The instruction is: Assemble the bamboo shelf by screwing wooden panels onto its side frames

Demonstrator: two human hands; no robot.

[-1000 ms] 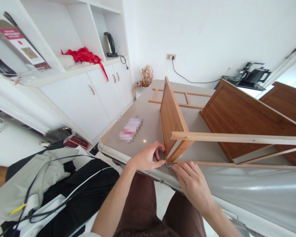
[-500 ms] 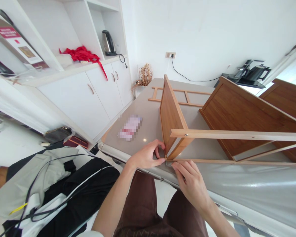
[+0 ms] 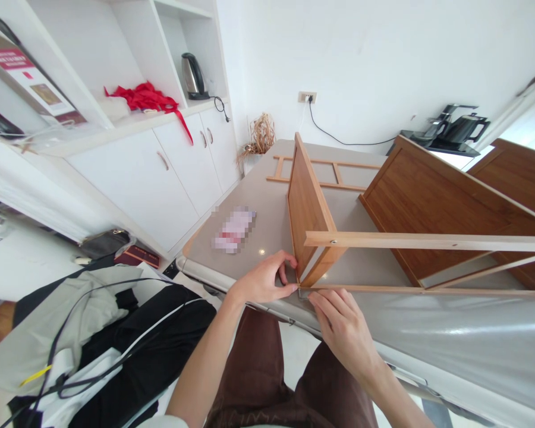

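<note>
A wooden shelf frame lies on its side on the table, its nearest shelf board (image 3: 310,208) standing upright. My left hand (image 3: 267,278) is closed around the board's lower front corner, thumb and fingers pinching the wood at the lower rail (image 3: 365,289). Beside it, my right hand (image 3: 341,315) has its fingers pressed together on a thin metal hex key (image 3: 302,293), whose bent end meets the rail at that corner. Above both hands runs the upper rail (image 3: 410,241), with a screw head showing near its end.
A grey table (image 3: 267,196) carries a ladder-shaped wooden frame (image 3: 334,173) behind the board and a blurred-out pink item (image 3: 234,230) at left. Further shelf boards (image 3: 455,208) stand to the right. Clothes and cables (image 3: 129,333) lie at lower left, beside a white cabinet (image 3: 134,178).
The camera view has shifted slightly. My hands stay at the same corner, and the frame has moved very slightly left in the picture.
</note>
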